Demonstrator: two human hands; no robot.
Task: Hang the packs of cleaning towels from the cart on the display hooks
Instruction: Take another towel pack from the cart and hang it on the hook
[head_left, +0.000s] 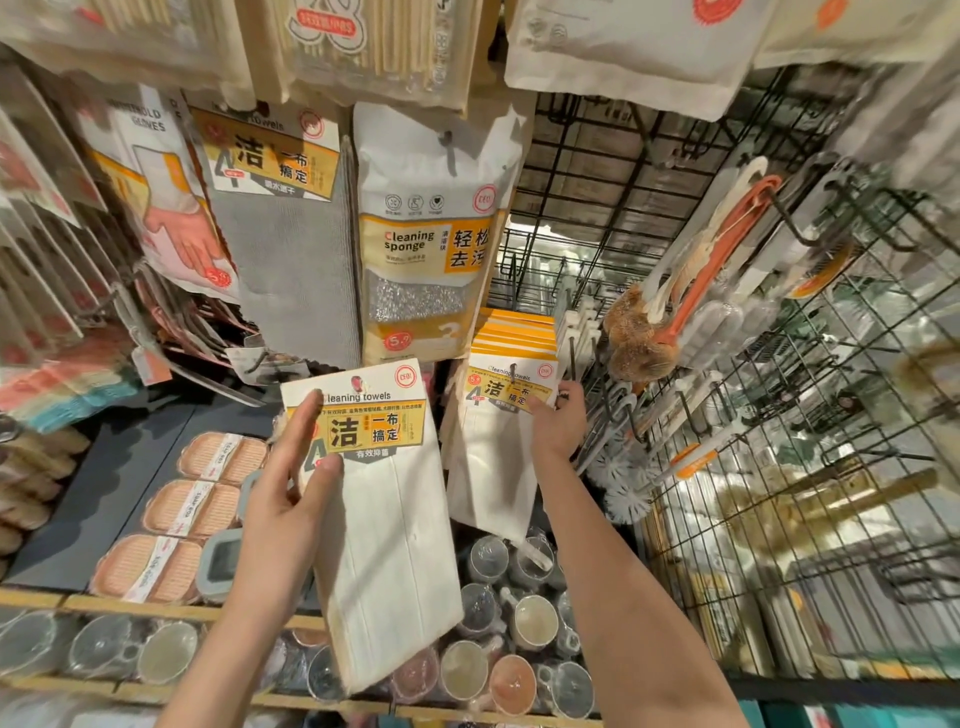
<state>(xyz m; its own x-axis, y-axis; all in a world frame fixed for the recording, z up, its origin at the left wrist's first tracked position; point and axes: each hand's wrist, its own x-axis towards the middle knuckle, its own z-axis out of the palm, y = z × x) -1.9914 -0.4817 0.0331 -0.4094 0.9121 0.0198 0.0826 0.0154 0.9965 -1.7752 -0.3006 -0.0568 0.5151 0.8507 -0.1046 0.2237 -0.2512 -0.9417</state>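
1. Head view, left hand (283, 499): the fingers (306, 421) are closed around the left edge of a white pack of cleaning towels (382, 519), thumb across the yellow label and the other fingers behind the card. The pack is held upright in the air in front of the display, clear of any hook

2. Head view, right hand (558, 426): the fingers are curled on the lower right corner of the header card of the front hanging pack (493, 447), which sits on a display hook (514, 370) just right of the held one. More packs with orange tops are stacked behind it on the same hook. The grip looks light, more a steadying touch than a firm hold

3. Head view, surroundings: a grey towel pack (291, 249) and a cleaning sponge pack (426, 234) hang above; soap boxes (192, 514) and cups (524, 613) lie on the shelves below. The cart is not in sight

4. Step in hand, as I judge it: one pack has been seated or straightened on the hook, and the held one is next

5. The next move calls for bringing the held pack up and to the right, lining the hole in its header card with the hook tip, then sliding it on in front of the row; the right hand could steady the hook or press the hung packs back
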